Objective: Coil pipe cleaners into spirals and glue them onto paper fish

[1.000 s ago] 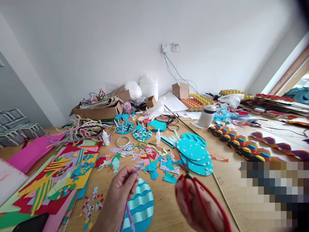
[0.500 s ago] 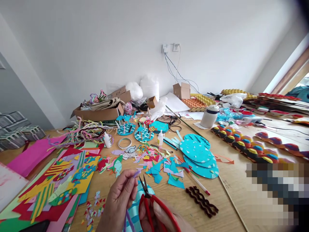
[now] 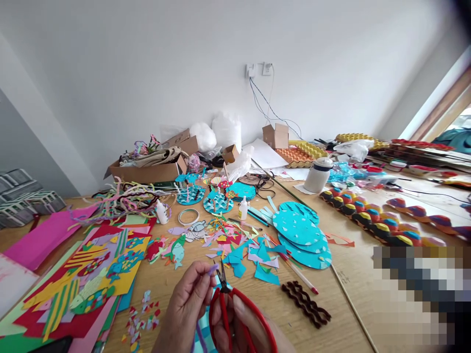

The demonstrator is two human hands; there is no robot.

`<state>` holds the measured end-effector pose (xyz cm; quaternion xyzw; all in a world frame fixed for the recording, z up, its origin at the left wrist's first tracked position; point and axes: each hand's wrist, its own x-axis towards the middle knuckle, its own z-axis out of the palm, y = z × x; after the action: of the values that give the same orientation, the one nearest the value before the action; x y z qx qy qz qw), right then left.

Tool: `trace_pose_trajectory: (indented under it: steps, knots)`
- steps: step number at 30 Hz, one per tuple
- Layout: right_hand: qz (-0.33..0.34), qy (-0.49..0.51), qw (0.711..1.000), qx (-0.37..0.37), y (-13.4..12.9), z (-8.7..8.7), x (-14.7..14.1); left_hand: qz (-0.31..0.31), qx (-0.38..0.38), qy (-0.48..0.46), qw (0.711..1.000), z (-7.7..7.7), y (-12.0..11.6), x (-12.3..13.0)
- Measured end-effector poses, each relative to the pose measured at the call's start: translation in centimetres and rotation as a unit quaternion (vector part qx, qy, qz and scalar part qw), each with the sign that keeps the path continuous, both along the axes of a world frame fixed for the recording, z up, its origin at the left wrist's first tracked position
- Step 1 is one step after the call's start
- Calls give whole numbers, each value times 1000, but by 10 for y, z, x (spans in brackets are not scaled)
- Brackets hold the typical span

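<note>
Between thumb and fingers, my left hand (image 3: 191,299) pinches a purple pipe cleaner (image 3: 212,269); its tip sticks out above the fingers and its tail hangs down below the hand. My right hand (image 3: 239,321) is wrapped round the red handles of a pair of long-nose pliers (image 3: 222,283). The plier jaws point up, slightly parted, close beside the pipe cleaner's tip. Under the hands lies a blue striped piece (image 3: 209,338), mostly covered. Wavy brown pipe cleaners (image 3: 306,304) rest on the table to the right.
Paper scraps (image 3: 235,255) and blue discs (image 3: 300,228) lie ahead of the hands. Paper fish on coloured sheets (image 3: 91,274) cover the left side. A roll of tape (image 3: 188,216), glue bottles (image 3: 162,212), a bundle of pipe cleaners (image 3: 125,198) and painted egg-carton strips (image 3: 379,218) stand farther off.
The plier jaws have opened wider and come closer to the pipe cleaner's tip, which now looks shorter and bent. My left hand has shifted slightly right.
</note>
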<state>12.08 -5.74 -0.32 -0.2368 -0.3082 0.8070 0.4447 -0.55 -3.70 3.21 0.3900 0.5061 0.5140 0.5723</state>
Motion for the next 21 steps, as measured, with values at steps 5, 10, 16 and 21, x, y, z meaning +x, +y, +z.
trace_pose_trajectory:
  steps: [5, 10, 16, 21]
  knots:
    - [8, 102, 987, -121, -1, 10, 0, -53, 124, 169, 976, 2, -1, 3]
    - [23, 84, 994, -69, 0, 20, -2, -6, 206, 249, 946, 0, -3, 2]
    - [8, 73, 997, -27, 1, 15, -2, -9, 239, 254, 937, 1, -3, 1]
    - [-47, 43, 998, -23, -3, 11, -2, -2, 213, 238, 948, 1, -5, 1]
